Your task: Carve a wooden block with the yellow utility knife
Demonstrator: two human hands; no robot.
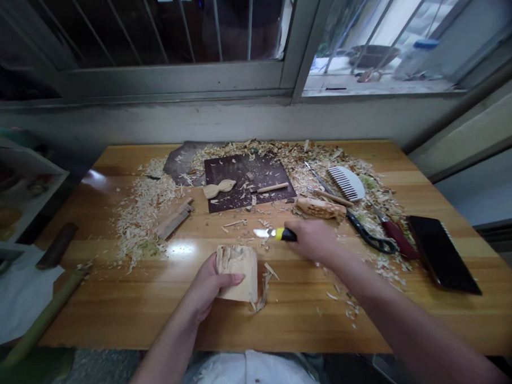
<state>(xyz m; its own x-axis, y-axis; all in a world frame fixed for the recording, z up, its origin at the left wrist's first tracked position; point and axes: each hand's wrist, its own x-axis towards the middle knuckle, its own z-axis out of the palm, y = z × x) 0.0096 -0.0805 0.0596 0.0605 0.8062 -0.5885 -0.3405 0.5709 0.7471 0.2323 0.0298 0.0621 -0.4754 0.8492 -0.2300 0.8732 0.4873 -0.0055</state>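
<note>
My left hand point(212, 283) grips a pale wood block point(238, 270) over the front of the table, thumb across its face. The block's upper edge looks rough and cut away, and a curled shaving point(263, 297) is beside its right edge. In my right hand point(311, 238) is a carving knife point(279, 234) with a black and yellow handle, its short blade pointing left. The blade is apart from the block, a little above and to the right of it. Just beyond my right hand lies a carved piece of wood point(321, 208).
Wood shavings point(145, 210) spread along the table's point(119, 310) left and back. On a dark mat point(250, 175) lie a shaped wood piece point(219, 188) and a thin wooden-handled tool point(273, 187). To the right are a white comb point(347, 183), a red-handled tool point(398, 238) and a black phone point(442, 254).
</note>
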